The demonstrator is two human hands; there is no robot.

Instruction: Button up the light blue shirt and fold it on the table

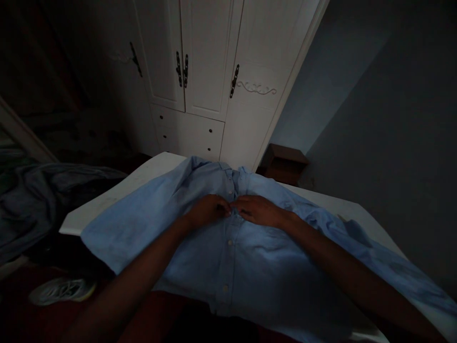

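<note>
A white wardrobe (207, 57) adjoins a dim wall (385, 119).

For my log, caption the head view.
Left hand and right hand on a blue shirt spread across a white table.

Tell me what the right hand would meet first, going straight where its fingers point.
Probably the left hand, whose fingertips lie just ahead over the shirt; depth there is hard to judge.

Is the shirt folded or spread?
Spread: the shirt lies out across the table, collar at the far end, a sleeve angled to each side.
</note>
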